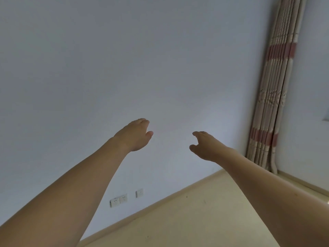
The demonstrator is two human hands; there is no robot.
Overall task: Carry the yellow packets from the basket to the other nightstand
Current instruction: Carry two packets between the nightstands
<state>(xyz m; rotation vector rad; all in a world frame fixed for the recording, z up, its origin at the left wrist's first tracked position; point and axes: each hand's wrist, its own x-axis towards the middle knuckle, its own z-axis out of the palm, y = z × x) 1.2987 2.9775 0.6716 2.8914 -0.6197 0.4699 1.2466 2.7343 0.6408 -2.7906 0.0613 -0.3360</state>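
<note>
Reaching forward at chest height, both bare arms stretch out from the lower corners of the head view toward a plain pale wall [124, 68]. The left hand [136, 135] is seen from the back, its fingers loosely curled downward and its thumb pointing right; it holds nothing. The right hand [204, 146] lies just right of centre, a little lower than the left, with the thumb and fingers apart in a relaxed curve; it too holds nothing. The two hands are near each other but do not touch, bare wall showing between them.

Low on the wall, between the forearms, sit three white sockets [122, 199]: two joined side by side and one apart to their right. A beige floor [178, 220] meets the wall along a slanting line running from bottom left up toward the right. In the right corner a drawn curtain [274, 86] hangs in tight folds, cream with two red bands, its foot reaching the floor. A small grey edge shows at the far right border; what it belongs to cannot be told.

The yellow packets, the basket and both nightstands lie outside this view.
</note>
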